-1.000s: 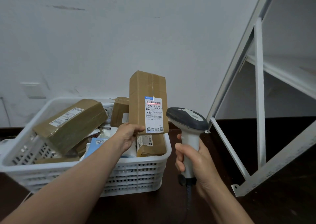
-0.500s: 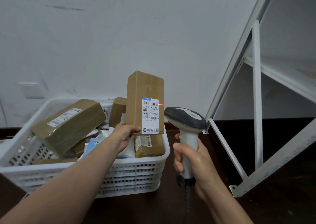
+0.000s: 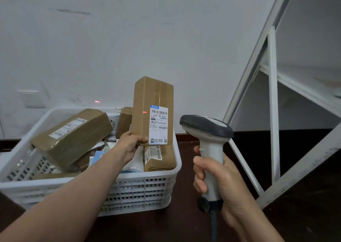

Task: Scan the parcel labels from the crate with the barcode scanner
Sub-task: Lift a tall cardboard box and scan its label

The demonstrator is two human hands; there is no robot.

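So, head view, only one view to go through. Step in hand: scanning the label on one cardboard parcel (image 3: 147, 110), lifted upright above the right end of the white plastic crate (image 3: 140, 190), centre of frame. Left hand (image 3: 130, 145) grips the parcel at its lower left corner, thumb on the front face, forearm running in from the lower left. Right hand (image 3: 219, 184) is clenched round the handle of the barcode scanner (image 3: 206, 129), lower right of centre, scanner head pointing toward the parcel and just beside it, cable dropping out of the bottom edge.

White shipping label (image 3: 158, 124) faces the camera on the parcel's right half. Red laser mark (image 3: 144, 112) sits on bare cardboard just left of the label, with a second red spot on the wall further left (so the beam looks off the barcode, my judgement). Next move calls for swinging the scanner right, or shifting the parcel, until the line crosses the top barcode.

Crate holds more parcels, including a big brown box (image 3: 73, 136) at left, most probably unscanned.
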